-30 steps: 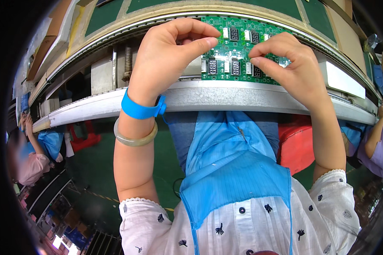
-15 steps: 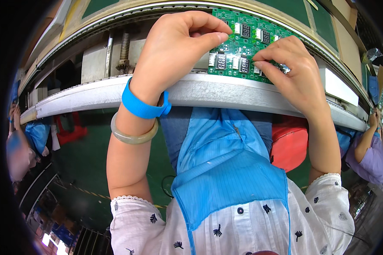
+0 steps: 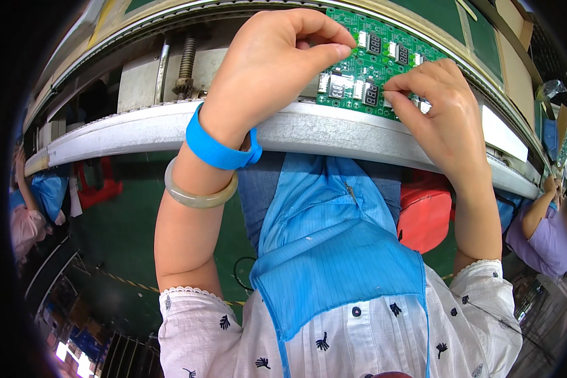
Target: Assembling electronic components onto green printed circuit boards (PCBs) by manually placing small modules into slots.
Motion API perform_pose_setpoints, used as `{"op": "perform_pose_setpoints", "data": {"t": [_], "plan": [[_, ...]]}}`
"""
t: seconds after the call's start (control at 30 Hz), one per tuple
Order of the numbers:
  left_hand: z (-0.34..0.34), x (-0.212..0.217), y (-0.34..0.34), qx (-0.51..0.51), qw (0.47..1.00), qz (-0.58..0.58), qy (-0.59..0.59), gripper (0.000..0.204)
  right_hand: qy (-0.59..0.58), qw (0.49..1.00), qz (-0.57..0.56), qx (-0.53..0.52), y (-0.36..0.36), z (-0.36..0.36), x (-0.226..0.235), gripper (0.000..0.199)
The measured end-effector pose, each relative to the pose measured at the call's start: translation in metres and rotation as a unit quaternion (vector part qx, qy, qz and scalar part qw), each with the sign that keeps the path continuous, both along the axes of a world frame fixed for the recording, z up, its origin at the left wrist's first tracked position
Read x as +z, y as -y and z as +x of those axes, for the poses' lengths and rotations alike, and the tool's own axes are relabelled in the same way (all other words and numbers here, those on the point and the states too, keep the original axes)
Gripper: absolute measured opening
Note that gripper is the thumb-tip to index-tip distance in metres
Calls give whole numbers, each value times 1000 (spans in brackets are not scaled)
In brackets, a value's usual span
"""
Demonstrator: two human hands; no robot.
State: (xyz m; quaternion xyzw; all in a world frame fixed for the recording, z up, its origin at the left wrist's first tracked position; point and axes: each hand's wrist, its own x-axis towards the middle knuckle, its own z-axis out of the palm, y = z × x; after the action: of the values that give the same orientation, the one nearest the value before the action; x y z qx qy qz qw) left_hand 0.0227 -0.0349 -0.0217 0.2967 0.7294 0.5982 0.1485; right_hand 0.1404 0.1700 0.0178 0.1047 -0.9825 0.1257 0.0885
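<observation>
A green circuit board (image 3: 344,68) lies on the conveyor in front of me. It carries several black digit displays (image 3: 374,43) and white pin connectors (image 3: 358,89). My left hand (image 3: 283,60) is over the board's left part, thumb and forefinger pinched near a white connector (image 3: 363,39) in the far row. Whatever that pinch holds is too small to make out. My right hand (image 3: 438,107) covers the board's right part, its thumb and forefinger together beside a near-row digit display (image 3: 371,94). Its fingers hide what lies between them.
A pale metal rail (image 3: 296,129) runs along the conveyor's near side, between the board and my lap. Left of the board stands a threaded shaft (image 3: 187,66). A red stool (image 3: 425,217) is below the rail. Other people work at far left and far right (image 3: 542,230).
The board and both my hands sit slightly further right along the rail. The whole view has shifted a little too. Both pinches look the same as before.
</observation>
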Motion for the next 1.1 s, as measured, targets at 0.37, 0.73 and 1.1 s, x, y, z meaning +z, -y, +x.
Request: {"op": "perform_pose_setpoints", "data": {"t": [0.37, 0.73, 1.1], "plan": [[4, 24, -1, 9, 986, -84, 145, 13, -7, 999, 28, -29, 9, 2, 1, 8], [1, -8, -2, -1, 1000, -26, -13, 20, -52, 996, 74, 0, 12, 4, -1, 8], [3, 7, 5, -54, 995, -86, -26, 17, -68, 991, -84, -72, -25, -1, -6, 12]]}}
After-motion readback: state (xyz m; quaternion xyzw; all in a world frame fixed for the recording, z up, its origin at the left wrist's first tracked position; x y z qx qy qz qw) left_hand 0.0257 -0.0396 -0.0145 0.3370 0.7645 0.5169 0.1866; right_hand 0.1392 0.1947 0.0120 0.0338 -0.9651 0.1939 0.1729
